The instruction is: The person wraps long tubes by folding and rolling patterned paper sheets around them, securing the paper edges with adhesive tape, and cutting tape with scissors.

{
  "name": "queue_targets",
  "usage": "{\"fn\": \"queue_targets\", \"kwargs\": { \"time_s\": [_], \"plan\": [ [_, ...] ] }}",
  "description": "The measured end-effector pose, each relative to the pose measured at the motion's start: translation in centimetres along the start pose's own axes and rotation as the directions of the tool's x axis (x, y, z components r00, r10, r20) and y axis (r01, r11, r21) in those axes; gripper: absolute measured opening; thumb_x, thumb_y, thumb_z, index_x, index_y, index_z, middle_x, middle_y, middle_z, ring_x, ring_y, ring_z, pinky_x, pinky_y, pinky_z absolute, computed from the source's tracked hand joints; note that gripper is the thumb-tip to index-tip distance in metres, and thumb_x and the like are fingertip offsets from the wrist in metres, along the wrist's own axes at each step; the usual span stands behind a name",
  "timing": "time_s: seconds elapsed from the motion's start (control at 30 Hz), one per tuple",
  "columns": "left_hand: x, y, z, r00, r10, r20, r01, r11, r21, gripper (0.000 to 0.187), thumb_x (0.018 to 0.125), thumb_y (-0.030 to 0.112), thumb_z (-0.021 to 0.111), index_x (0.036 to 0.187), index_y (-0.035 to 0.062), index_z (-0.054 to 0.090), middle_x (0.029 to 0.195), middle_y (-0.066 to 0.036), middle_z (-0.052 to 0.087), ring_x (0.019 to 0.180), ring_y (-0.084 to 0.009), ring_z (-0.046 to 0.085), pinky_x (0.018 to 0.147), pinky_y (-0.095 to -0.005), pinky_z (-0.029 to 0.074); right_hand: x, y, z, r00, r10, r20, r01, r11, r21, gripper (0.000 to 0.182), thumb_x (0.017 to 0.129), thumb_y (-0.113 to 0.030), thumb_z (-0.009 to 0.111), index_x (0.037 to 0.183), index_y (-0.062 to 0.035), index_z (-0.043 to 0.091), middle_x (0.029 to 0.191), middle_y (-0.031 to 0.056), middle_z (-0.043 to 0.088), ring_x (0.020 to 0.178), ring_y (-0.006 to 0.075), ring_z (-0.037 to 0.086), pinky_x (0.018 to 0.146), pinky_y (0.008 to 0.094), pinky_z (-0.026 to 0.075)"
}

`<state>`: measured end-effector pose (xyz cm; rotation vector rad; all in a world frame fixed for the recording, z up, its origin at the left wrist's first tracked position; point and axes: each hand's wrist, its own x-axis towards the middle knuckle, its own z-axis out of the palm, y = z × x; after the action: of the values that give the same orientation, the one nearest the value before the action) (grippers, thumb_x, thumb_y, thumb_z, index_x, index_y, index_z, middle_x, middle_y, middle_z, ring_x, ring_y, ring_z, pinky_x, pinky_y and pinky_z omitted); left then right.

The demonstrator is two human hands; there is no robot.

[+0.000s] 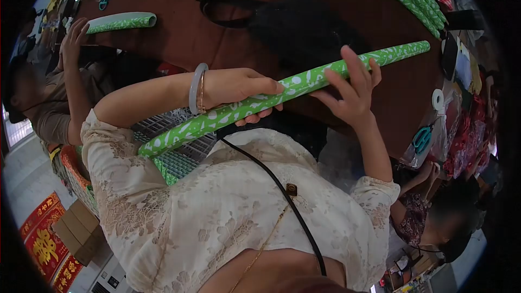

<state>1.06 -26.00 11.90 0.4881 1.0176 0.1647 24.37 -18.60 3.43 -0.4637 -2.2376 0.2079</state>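
A long green roll of wrapping paper [203,125] with white patterns slants across in front of my chest, its right end raised. My left hand [239,89], with bangles at the wrist, is closed around its middle, thumb on top and fingertips showing below. Over the roll's right half, my right hand [353,87] has its fingers spread and stretched out. It overlaps the paper; whether it touches cannot be made out.
Ahead is a brown-covered table [179,38] with a black bag [304,24]. Green rolls [407,0] lie at the far right. A co-worker's hand [73,43] touches another roll [122,23] at left. Scissors [421,139] and a tape roll [437,99] lie right.
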Motion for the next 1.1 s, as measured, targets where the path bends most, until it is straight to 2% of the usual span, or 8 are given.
{"fn": "queue_targets", "kwargs": {
  "time_s": [0.37,0.47,0.7,0.8,0.87,0.93,1.03,1.1],
  "plan": [
    [0.3,-0.3,-0.1,1.000,-0.003,-0.007,0.003,1.000,-0.011,0.037,0.091,0.031,0.040,0.100,-0.0041,0.050,0.072,-0.004,0.051,0.053,-0.0097,0.049,0.044,-0.0235,0.042,-0.8,-1.4,0.0,0.966,-0.248,0.071,0.249,0.968,-0.012,0.030,0.072,-0.027,0.069,0.102,-0.0314,0.062,0.117,-0.0034,0.058,0.111,0.0124,0.051,0.106,0.0389,0.016],
    [0.1,-0.2,-0.2,1.000,0.014,-0.025,-0.013,0.999,0.030,0.038,0.091,0.032,0.041,0.099,-0.0034,0.051,0.071,-0.003,0.051,0.053,-0.0095,0.049,0.044,-0.0234,0.042,0.4,-1.7,-0.7,0.996,-0.062,0.061,0.062,0.998,0.016,0.035,0.073,-0.027,0.068,0.107,-0.0292,0.060,0.117,-0.0041,0.057,0.111,0.0125,0.051,0.106,0.0385,0.016],
    [-0.3,0.4,-1.9,0.996,0.067,-0.056,-0.047,0.950,0.308,0.037,0.091,0.034,0.042,0.097,-0.0006,0.055,0.068,-0.002,0.051,0.054,-0.0091,0.050,0.046,-0.0233,0.043,3.1,1.2,-2.5,0.915,-0.061,0.399,0.079,0.996,-0.031,0.050,0.062,-0.017,0.074,0.109,-0.0134,0.059,0.096,0.0036,0.059,0.091,0.0206,0.057,0.084,0.0375,0.042],
    [-2.2,3.4,-2.8,0.984,0.076,-0.160,0.056,0.723,0.689,0.046,0.090,0.043,0.045,0.098,-0.0005,0.058,0.077,-0.007,0.059,0.060,-0.0119,0.057,0.053,-0.0252,0.047,3.8,0.5,-2.1,0.944,-0.060,0.324,0.070,0.997,-0.019,0.045,0.062,-0.013,0.075,0.105,-0.0112,0.061,0.090,0.0039,0.058,0.079,0.0197,0.058,0.069,0.0329,0.048],
    [-3.2,5.2,-3.4,0.861,0.487,-0.146,0.101,0.117,0.988,0.044,0.090,0.042,0.048,0.099,0.0000,0.058,0.079,-0.008,0.061,0.066,-0.0131,0.060,0.056,-0.0261,0.047,4.1,0.2,-1.5,0.956,-0.006,0.294,0.008,1.000,-0.006,0.044,0.063,-0.012,0.074,0.105,-0.0112,0.062,0.090,0.0042,0.058,0.077,0.0196,0.059,0.065,0.0313,0.049],
    [-5.5,7.3,-2.8,0.560,0.828,0.030,0.103,-0.105,0.989,0.032,0.090,0.032,0.052,0.097,0.0016,0.058,0.079,-0.007,0.060,0.071,-0.0144,0.060,0.059,-0.0253,0.047,5.1,0.1,-1.2,0.976,0.071,0.207,-0.062,0.997,-0.050,0.041,0.064,-0.011,0.074,0.103,-0.0119,0.062,0.091,0.0040,0.059,0.073,0.0187,0.059,0.059,0.0288,0.049],
    [-9.7,7.4,0.2,0.288,0.929,0.234,-0.345,-0.127,0.930,0.019,0.088,0.018,0.057,0.091,0.0003,0.059,0.077,-0.007,0.062,0.066,-0.0155,0.060,0.059,-0.0253,0.046,5.0,0.0,-0.7,0.979,0.168,0.112,-0.173,0.984,0.036,0.041,0.065,-0.011,0.075,0.103,-0.0128,0.063,0.091,0.0037,0.059,0.073,0.0183,0.060,0.059,0.0287,0.050],
    [-10.1,4.2,0.1,0.552,0.809,0.201,-0.626,0.242,0.742,0.019,0.087,0.017,0.059,0.084,-0.0008,0.061,0.074,-0.007,0.063,0.065,-0.0150,0.060,0.059,-0.0251,0.046,5.5,0.0,-1.0,0.989,0.131,0.063,-0.131,0.991,-0.016,0.041,0.064,-0.013,0.076,0.103,-0.0127,0.063,0.091,0.0033,0.060,0.073,0.0176,0.060,0.059,0.0284,0.050]
  ]
}}
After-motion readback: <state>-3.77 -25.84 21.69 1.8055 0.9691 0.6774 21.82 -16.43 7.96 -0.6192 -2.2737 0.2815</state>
